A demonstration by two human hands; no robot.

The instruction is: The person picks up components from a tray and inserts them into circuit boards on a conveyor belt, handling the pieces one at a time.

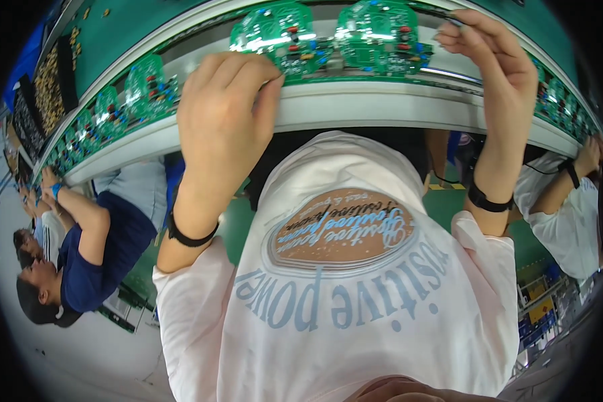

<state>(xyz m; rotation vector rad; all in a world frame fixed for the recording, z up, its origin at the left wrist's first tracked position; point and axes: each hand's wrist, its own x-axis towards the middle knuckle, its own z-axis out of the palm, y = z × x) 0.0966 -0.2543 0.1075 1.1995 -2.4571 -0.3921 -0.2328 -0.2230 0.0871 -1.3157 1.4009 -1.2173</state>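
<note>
Two green circuit boards lie side by side on the rail in front of me, the left board (268,30) and the right board (375,40), both with red, blue and black components. My left hand (228,107) is curled closed at the lower left edge of the left board; its fingertips are turned away, so what they pinch, if anything, is hidden. To the right of the right board, my right hand (499,63) is raised, thumb and fingers pinched together around a small dark component (454,22) whose exact kind is too small to tell.
A pale rail (375,107) runs across in front of me, carrying several more green boards (144,87) to the left and right. At the far left stands a dark tray of small tan parts (50,87). Co-workers sit on both sides, a person in blue (107,228) on the left.
</note>
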